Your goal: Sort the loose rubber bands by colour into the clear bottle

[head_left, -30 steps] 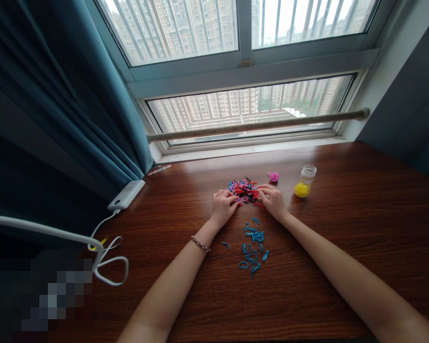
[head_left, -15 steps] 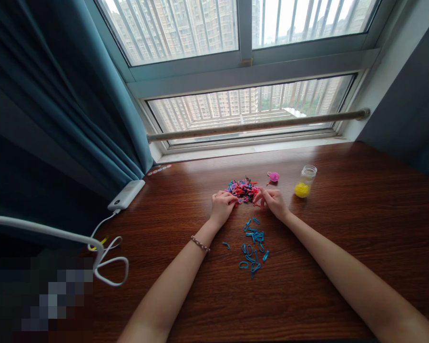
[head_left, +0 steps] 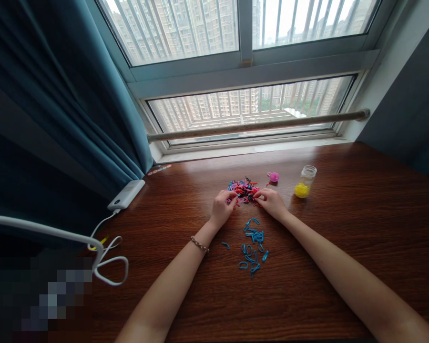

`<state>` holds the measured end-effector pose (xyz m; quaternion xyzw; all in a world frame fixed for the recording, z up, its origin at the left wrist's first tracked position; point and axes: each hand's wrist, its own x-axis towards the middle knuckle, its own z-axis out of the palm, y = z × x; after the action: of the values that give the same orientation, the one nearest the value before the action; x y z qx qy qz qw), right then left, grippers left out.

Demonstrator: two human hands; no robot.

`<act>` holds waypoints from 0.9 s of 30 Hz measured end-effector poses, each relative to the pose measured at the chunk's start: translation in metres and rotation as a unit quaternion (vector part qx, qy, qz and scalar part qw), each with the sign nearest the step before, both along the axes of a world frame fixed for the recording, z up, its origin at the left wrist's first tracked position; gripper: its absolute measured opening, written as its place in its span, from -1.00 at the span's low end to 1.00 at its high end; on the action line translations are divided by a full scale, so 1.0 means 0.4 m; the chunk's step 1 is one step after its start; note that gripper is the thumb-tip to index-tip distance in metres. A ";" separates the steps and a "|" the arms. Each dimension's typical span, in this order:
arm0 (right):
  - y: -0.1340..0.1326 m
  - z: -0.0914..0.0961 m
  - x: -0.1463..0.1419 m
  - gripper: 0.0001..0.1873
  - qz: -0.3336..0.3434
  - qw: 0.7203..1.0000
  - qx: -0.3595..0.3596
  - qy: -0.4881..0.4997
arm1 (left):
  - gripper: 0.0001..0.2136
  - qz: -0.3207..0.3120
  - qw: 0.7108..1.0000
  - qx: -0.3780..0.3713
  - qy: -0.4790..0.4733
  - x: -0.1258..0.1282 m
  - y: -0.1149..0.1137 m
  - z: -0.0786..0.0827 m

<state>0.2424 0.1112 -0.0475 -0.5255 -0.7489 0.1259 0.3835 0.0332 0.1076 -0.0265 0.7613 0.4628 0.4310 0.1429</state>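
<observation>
Left hand [head_left: 222, 207] and right hand [head_left: 272, 201] at opposite sides of mixed band pile [head_left: 246, 186] on bench [head_left: 186, 190]; fingers bent, grip on any band: cannot tell. Best: thin tangle, pinch singly, leave separate blue bands [head_left: 256, 236] undisturbed.

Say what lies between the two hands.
In the head view, a multicoloured pile of small bands lies between the left hand and the right hand.

On the brown wooden table [head_left: 343, 267] in front of me lay a colourful pile of small bands [head_left: 243, 189], blue bands [head_left: 259, 236] nearer to me, a pink round thing [head_left: 273, 177] and a white box [head_left: 127, 195]; a clear jar [head_left: 309, 176] stood at right.
</observation>
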 end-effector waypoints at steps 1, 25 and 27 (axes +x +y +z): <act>0.002 -0.002 0.001 -0.90 0.001 1.000 0.001 0.002 | -0.87 -0.016 0.999 -0.023 -0.027 0.005 -0.003 0.002; -0.027 0.058 -0.009 -0.69 0.195 0.934 -0.180 0.239 | -0.73 -0.114 0.967 0.054 0.222 0.028 -0.040 0.021; -0.034 0.067 -0.009 -0.64 0.268 0.908 -0.246 0.209 | -0.70 -0.107 0.957 0.058 0.265 0.030 -0.041 0.017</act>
<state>0.2389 0.0978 -0.0207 -0.3443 -0.7095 0.5113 0.3415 0.0451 0.0910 -0.0197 0.9001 0.3745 0.2219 0.0156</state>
